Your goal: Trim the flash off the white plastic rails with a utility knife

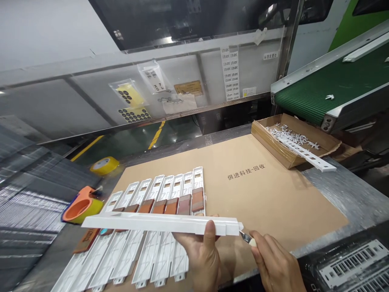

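Observation:
My left hand (204,255) is closed around a long white plastic strip (152,224), its thumb on the near face toward the right end. My right hand (276,259) grips a small knife (247,238) with a pale handle. The blade is at the strip's right end; whether it touches is too fine to tell. Under and behind the held strip, several similar white plastic trays (126,253) lie side by side on a cardboard sheet (234,202). Reddish-brown blocks (197,196) rest across some of them.
A shallow cardboard box (272,154) of small white scraps stands back right, a slotted strip (306,154) jutting over its edge. Beyond is a green conveyor belt (340,87). At left are yellow tape (105,165) and an orange tape dispenser (82,207). Slotted white parts (354,263) lie front right.

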A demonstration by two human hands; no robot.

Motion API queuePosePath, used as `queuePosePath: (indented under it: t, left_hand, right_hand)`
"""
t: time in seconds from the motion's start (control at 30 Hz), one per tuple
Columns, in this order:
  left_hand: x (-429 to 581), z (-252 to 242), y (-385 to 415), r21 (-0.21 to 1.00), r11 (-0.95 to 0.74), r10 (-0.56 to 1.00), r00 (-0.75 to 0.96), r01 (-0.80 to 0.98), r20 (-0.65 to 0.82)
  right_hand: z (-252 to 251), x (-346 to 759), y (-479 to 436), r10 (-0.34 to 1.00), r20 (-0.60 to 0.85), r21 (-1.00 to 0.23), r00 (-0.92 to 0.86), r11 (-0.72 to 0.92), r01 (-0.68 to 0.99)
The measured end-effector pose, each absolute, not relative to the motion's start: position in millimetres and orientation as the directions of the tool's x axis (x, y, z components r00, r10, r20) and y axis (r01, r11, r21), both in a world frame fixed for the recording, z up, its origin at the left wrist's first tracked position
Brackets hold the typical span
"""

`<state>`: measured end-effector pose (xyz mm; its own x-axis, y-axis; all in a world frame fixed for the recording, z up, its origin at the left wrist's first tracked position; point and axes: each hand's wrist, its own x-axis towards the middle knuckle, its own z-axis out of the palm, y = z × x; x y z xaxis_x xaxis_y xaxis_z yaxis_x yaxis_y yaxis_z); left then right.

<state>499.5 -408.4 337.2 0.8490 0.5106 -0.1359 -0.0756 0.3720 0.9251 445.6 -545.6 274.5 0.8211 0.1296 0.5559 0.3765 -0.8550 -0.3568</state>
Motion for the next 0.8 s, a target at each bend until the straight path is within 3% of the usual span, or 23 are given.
queuePosePath:
  t: [0.3,0.4,0.57,0.7,0.8]
  left_hand:
    - [499,334,-404,0.927,0.372,0.517,0.840,-0.047,-0.165]
    - [498,333,-402,0.930,0.367,0.493,0.854,-0.032,-0.166]
    - [498,332,-403,0.937,0.343,0.457,0.882,-0.059,-0.112]
    - [495,331,-408,0.945,0.321,0.446,0.889,-0.054,-0.101]
    - [490,332,-412,0.957,0.289,0.436,0.894,-0.028,-0.106]
  right_hand:
    - [279,450,-549,0.096,0.613,-0.247,0.784,-0.919,0.306]
    - [276,454,-558,0.037,0.576,-0.282,0.817,-0.929,0.241]
    - [273,452,-572,-0.029,0.462,-0.547,0.886,-0.796,0.258]
    - [286,450,-566,-0.032,0.252,-0.846,0.967,-0.492,0.204]
    - [301,455,-553,0.020,0.066,-0.966,0.998,-0.249,0.069]
